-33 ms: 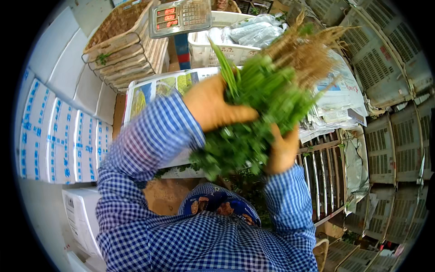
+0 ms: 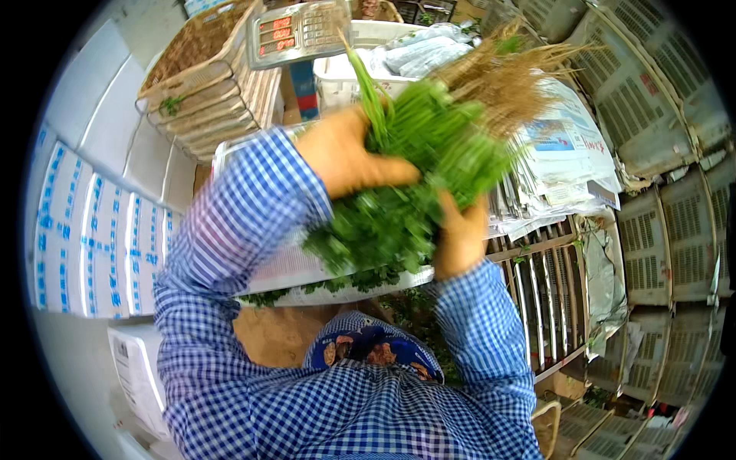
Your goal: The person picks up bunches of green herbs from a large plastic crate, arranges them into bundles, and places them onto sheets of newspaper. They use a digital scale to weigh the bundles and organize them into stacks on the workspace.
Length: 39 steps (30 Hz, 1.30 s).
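Note:
Both my hands hold one big bunch of leafy green herbs up in front of me. Its pale brown roots point up and to the right, and the leaves hang down to the left. My left hand grips the bunch from the left near the stems. From below, my right hand clasps the leafy end. Under the bunch lies a white tray with a few loose green leaves along its near edge.
A weighing scale stands at the back beside a wicker basket and a white tub of plastic bags. Stacked newspapers lie to the right over a slatted rack. Grey plastic crates line the right, white printed boxes the left.

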{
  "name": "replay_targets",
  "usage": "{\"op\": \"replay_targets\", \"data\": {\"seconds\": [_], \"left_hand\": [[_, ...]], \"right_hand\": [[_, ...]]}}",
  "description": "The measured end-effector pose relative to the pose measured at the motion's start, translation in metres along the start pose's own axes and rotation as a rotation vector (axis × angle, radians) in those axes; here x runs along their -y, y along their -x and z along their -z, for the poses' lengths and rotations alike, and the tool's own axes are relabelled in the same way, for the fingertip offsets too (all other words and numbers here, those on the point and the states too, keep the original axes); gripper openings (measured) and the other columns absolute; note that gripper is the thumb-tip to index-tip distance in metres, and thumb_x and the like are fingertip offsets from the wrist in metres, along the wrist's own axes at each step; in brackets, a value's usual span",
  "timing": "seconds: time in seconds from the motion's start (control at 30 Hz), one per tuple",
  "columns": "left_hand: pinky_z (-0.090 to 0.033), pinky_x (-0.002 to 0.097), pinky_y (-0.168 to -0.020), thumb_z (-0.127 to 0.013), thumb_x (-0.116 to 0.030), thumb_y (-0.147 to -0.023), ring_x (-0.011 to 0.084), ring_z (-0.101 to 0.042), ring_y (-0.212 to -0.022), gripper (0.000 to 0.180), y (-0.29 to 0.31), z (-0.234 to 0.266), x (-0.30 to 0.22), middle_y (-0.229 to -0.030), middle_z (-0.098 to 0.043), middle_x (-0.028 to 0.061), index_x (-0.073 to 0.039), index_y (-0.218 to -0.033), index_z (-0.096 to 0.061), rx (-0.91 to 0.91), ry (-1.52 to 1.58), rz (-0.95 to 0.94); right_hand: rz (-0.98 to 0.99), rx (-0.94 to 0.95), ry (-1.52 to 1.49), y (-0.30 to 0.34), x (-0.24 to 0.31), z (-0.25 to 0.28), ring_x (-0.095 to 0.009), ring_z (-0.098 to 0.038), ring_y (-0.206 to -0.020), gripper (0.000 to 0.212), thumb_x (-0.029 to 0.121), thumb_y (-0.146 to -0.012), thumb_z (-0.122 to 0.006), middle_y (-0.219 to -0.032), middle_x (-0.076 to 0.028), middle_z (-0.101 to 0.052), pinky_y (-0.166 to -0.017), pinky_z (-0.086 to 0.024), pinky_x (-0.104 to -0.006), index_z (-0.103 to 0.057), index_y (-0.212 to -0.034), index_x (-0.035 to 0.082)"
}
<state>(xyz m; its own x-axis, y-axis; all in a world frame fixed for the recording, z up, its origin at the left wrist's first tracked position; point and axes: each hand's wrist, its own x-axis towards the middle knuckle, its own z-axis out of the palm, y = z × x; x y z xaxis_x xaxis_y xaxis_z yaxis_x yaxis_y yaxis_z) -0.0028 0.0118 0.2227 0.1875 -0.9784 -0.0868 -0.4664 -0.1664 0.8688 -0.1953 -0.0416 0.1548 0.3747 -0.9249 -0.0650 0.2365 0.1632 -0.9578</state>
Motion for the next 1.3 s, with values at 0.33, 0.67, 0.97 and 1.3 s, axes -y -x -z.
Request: {"op": "replay_targets", "data": {"seconds": [0.33, 0.67, 0.97, 1.3], "left_hand": [[-0.051, 0.0435, -0.089, -0.090, -0.032, -0.060, 0.0379, -0.065, -0.103, 0.075, -0.138, 0.029, 0.007, -0.106, -0.069, 0.0218, -0.006, -0.125, -0.061, 0.733, -0.954, -0.465], [-0.013, 0.0588, -0.121, -0.090, -0.030, -0.064, 0.0284, -0.037, -0.143, 0.099, -0.254, -0.099, 0.141, -0.150, -0.048, 0.0014, -0.025, -0.149, -0.040, 0.867, -1.272, -0.400], [-0.026, 0.0516, -0.118, -0.078, -0.011, -0.071, 0.0331, -0.037, -0.142, 0.084, -0.222, -0.036, 0.123, -0.151, -0.044, 0.0091, -0.017, -0.147, -0.043, 0.673, -1.083, -0.541], [-0.027, 0.0527, -0.118, -0.063, -0.011, -0.088, 0.0352, -0.041, -0.139, 0.054, -0.156, -0.049, 0.080, -0.145, -0.051, 0.0099, -0.016, -0.141, -0.051, 0.098, -0.813, -0.658]], "right_hand": [[-0.231, 0.039, -0.530, 0.014, -0.141, -0.094, -0.030, -0.033, -0.141, 0.101, 0.045, -0.086, -0.075, -0.154, -0.014, -0.032, -0.118, -0.025, -0.0441, -0.012, -0.155, 0.006], [-0.532, 0.303, -0.519, 0.006, -0.186, -0.073, -0.033, -0.032, -0.144, 0.085, 0.024, -0.095, -0.060, -0.159, -0.020, -0.026, -0.116, -0.031, -0.0449, -0.005, -0.158, 0.010], [0.090, -0.004, 0.246, -0.023, -0.071, 0.031, -0.024, -0.069, -0.100, 0.040, 0.002, -0.095, -0.057, -0.115, -0.016, -0.069, -0.088, -0.054, -0.0324, -0.056, -0.135, 0.001], [0.083, -0.064, 1.088, -0.114, -0.119, 0.056, -0.037, -0.063, -0.109, 0.035, 0.029, -0.095, -0.060, -0.112, -0.021, -0.067, -0.093, -0.050, -0.0430, -0.063, -0.123, 0.008]]}}
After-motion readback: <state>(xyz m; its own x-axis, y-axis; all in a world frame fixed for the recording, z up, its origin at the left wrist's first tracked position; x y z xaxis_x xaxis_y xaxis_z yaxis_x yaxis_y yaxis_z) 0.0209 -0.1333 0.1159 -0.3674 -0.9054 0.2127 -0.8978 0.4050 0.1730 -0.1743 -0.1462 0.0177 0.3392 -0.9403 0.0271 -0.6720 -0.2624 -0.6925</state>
